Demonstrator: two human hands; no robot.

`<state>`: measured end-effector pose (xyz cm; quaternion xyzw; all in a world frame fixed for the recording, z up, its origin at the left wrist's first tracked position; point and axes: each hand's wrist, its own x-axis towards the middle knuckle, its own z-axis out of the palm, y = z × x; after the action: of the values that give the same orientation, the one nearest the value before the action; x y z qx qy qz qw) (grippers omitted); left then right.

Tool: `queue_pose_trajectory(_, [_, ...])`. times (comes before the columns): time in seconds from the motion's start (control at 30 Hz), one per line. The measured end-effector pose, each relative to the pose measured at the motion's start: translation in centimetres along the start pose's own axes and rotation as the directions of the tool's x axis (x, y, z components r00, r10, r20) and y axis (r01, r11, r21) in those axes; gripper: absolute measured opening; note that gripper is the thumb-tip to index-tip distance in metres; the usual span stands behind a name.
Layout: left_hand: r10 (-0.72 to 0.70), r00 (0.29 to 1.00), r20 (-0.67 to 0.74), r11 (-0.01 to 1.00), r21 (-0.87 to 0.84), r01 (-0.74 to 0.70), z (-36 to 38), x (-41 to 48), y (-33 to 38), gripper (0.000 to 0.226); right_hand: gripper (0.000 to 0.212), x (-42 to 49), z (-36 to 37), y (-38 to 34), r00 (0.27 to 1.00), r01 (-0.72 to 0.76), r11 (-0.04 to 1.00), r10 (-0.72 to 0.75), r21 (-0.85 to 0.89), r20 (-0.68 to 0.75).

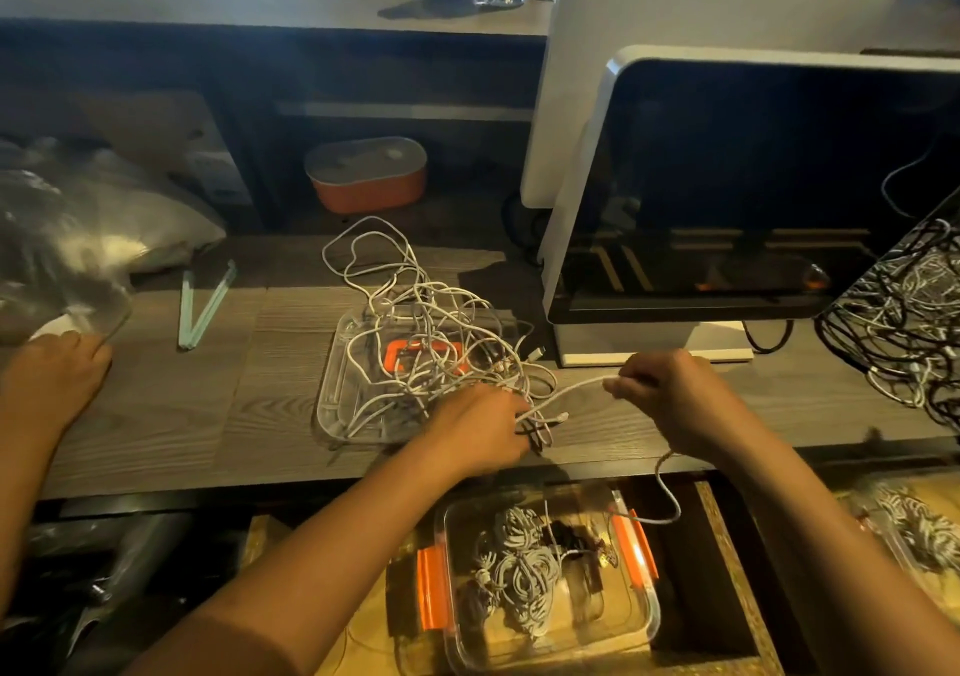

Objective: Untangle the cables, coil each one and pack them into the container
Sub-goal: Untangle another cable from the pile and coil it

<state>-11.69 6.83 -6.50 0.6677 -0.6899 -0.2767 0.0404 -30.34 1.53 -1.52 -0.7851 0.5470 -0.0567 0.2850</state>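
A tangle of white cables (415,322) lies on a clear lid (332,400) with an orange inset, on the wooden desk (171,405). My left hand (478,431) grips several strands at the tangle's near right edge. My right hand (670,395) pinches one white cable (576,387) stretched taut from my left hand. That cable's tail hangs over the desk edge towards the clear container (652,618) with orange clips below. Coiled white cables (519,571) and something dark lie inside the container.
A monitor (727,197) stands at the right. A black mesh basket of cables (904,322) sits beyond it. An orange box (366,176) stands behind the tangle. On the left are a plastic bag (78,239), green strips (200,306) and another person's hand (52,374).
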Motion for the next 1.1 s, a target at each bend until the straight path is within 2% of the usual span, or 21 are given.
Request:
queue_pose_trajectory(0.03, [-0.017, 0.999, 0.049, 0.994, -0.110, 0.023, -0.1, 0.1, 0.1, 0.031, 0.016, 0.1, 0.2, 0.1, 1.000, -0.019, 0.999, 0.019, 0.041, -0.009])
queue_pose_trajectory(0.07, [-0.040, 0.994, 0.098, 0.952, -0.299, 0.068, -0.4, 0.3, 0.1, 0.033, 0.017, 0.2, 0.5, 0.2, 0.999, -0.045, 0.995, 0.047, 0.092, -0.021])
queue_pose_trajectory(0.1, [-0.045, 0.989, 0.142, 0.843, -0.525, 0.114, -0.8, 0.3, 0.2, 0.035, 0.018, 0.3, 0.8, 0.3, 0.996, -0.077, 0.985, 0.082, 0.156, -0.024])
queue_pose_trajectory(0.17, [0.023, 0.984, 0.178, 0.483, -0.863, 0.145, -1.7, 0.0, 0.5, 0.036, 0.024, 0.1, 1.6, 0.2, 0.989, -0.147, 0.951, 0.145, 0.272, 0.027])
queue_pose_trajectory(0.23, [0.127, 0.983, 0.129, 0.114, -0.987, 0.115, -2.3, -0.7, 1.3, 0.033, 0.030, -0.3, 2.8, -0.4, 0.984, -0.175, 0.939, 0.154, 0.295, 0.093])
queue_pose_trajectory(0.27, [0.150, 0.986, 0.072, -0.017, -0.997, 0.075, -2.4, -0.8, 1.8, 0.033, 0.032, -0.6, 3.5, -1.0, 0.984, -0.159, 0.946, 0.129, 0.283, 0.123])
queue_pose_trajectory(0.3, [0.133, 0.991, 0.014, -0.117, -0.993, 0.030, -2.5, -0.7, 2.3, 0.033, 0.033, -0.8, 4.1, -1.7, 0.983, -0.131, 0.954, 0.090, 0.268, 0.160])
queue_pose_trajectory(0.37, [-0.027, 0.997, -0.067, -0.233, -0.970, -0.071, -2.5, 0.0, 3.1, 0.028, 0.029, -1.3, 5.3, -3.1, 0.968, -0.075, 0.964, 0.008, 0.256, 0.251])
queue_pose_trajectory(0.4, [-0.138, 0.985, -0.100, -0.216, -0.968, -0.128, -2.5, 0.5, 3.5, 0.026, 0.022, -1.5, 5.7, -3.6, 0.959, -0.048, 0.965, -0.028, 0.259, 0.284])
queue_pose_trajectory(0.43, [-0.253, 0.955, -0.156, -0.120, -0.974, -0.190, -2.5, 0.9, 3.7, 0.025, 0.013, -1.6, 6.0, -4.1, 0.953, -0.024, 0.966, -0.056, 0.257, 0.299])
queue_pose_trajectory(0.47, [-0.351, 0.905, -0.240, 0.046, -0.970, -0.239, -2.4, 1.3, 3.8, 0.024, 0.009, -1.6, 6.0, -4.5, 0.952, 0.000, 0.968, -0.077, 0.252, 0.297])
queue_pose_trajectory(0.53, [-0.456, 0.759, -0.465, 0.418, -0.865, -0.278, -1.7, 1.9, 3.4, 0.021, 0.017, -1.6, 5.5, -5.0, 0.957, 0.034, 0.968, -0.104, 0.250, 0.271])
queue_pose_trajectory(0.6, [-0.462, 0.597, -0.656, 0.713, -0.675, -0.190, -1.3, 2.2, 2.6, 0.021, 0.016, -1.5, 4.8, -5.3, 0.964, 0.063, 0.974, -0.116, 0.217, 0.240])
queue_pose_trajectory(0.63, [-0.425, 0.559, -0.712, 0.811, -0.574, -0.115, -1.3, 2.2, 2.4, 0.022, 0.015, -1.5, 4.5, -5.4, 0.968, 0.078, 0.982, -0.116, 0.173, 0.222])
queue_pose_trajectory(0.67, [-0.365, 0.564, -0.741, 0.879, -0.474, -0.055, -1.3, 2.3, 2.3, 0.024, 0.015, -1.5, 4.3, -5.3, 0.973, 0.093, 0.989, -0.114, 0.114, 0.198])
queue_pose_trajectory(0.73, [-0.261, 0.640, -0.723, 0.949, -0.313, 0.033, -1.5, 2.5, 1.9, 0.027, 0.016, -1.4, 3.9, -5.0, 0.982, 0.097, 0.995, -0.099, 0.025, 0.162])
queue_pose_trajectory(0.77, [-0.254, 0.681, -0.687, 0.960, -0.266, 0.089, -1.7, 2.7, 1.3, 0.029, 0.016, -1.5, 3.6, -4.7, 0.984, 0.089, 0.996, -0.090, 0.013, 0.153])
queue_pose_trajectory(0.87, [-0.332, 0.740, -0.585, 0.942, -0.244, 0.230, -2.7, 2.8, -1.2, 0.025, 0.017, -1.5, 2.5, -3.6, 0.987, 0.100, 0.994, -0.104, 0.043, 0.122])
queue_pose_trajectory(0.9, [-0.314, 0.768, -0.558, 0.947, -0.242, 0.212, -2.7, 2.6, -1.7, 0.027, 0.018, -1.5, 2.2, -3.3, 0.989, 0.111, 0.992, -0.116, 0.061, 0.094])
queue_pose_trajectory(1.0, [-0.114, 0.901, -0.418, 0.988, -0.142, 0.059, -2.3, 1.7, -1.4, 0.048, 0.018, -1.4, 1.7, -3.2, 0.994, 0.097, 0.985, -0.089, 0.144, -0.057])
queue_pose_trajectory(1.1, [0.002, 0.968, -0.252, 0.995, -0.101, -0.028, -1.4, 0.9, -0.5, 0.064, 0.017, -1.1, 1.1, -3.1, 0.987, 0.085, 0.966, -0.048, 0.245, -0.156])
